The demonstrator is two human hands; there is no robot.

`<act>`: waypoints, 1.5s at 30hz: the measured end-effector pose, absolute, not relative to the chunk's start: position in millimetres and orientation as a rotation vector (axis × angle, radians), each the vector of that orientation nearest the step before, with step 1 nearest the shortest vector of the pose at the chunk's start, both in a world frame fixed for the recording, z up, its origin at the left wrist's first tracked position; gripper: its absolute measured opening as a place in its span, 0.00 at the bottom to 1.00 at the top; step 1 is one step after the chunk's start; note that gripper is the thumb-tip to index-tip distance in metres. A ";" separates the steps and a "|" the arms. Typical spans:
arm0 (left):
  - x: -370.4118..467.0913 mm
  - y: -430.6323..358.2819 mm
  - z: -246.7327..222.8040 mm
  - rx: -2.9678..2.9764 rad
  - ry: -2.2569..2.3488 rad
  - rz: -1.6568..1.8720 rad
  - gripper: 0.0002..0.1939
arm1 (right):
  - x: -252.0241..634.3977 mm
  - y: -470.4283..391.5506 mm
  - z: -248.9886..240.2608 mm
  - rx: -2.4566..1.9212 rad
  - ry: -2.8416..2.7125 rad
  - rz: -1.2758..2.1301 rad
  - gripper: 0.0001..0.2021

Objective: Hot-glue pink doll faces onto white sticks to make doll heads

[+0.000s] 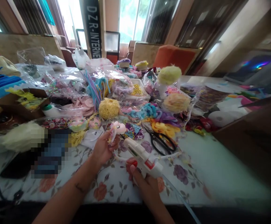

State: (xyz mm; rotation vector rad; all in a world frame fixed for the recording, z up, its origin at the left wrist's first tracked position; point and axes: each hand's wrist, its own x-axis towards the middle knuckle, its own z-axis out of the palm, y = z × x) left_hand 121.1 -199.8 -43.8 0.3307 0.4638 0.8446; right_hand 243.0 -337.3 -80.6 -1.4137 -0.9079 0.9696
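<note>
My left hand is closed on a small pale pink doll head with an eye painted on it. Wrapped round the handle of a white glue gun is my right hand, with the thumb near the gun's red part. The gun's nozzle points up and left, close to the doll head; whether they touch I cannot tell. Black-handled scissors lie just right of the gun. A yellow fluffy ball sits beyond my left hand.
Plastic bags, coloured pipe cleaners and yarn pieces crowd the flowered tablecloth. A pixelated dark rectangle lies at left. Cardboard boxes stand at left and right. A pale cord trails from the gun's rear.
</note>
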 end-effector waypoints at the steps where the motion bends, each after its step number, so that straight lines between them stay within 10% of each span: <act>1: 121.1 -200.0 -43.9 0.332 0.466 0.840 0.12 | 242.9 -337.7 -79.0 -1.429 -0.903 0.984 0.17; 45: 120.2 -200.8 -46.2 0.345 0.451 0.778 0.14 | 242.5 -336.0 -76.5 -1.481 -0.917 0.972 0.18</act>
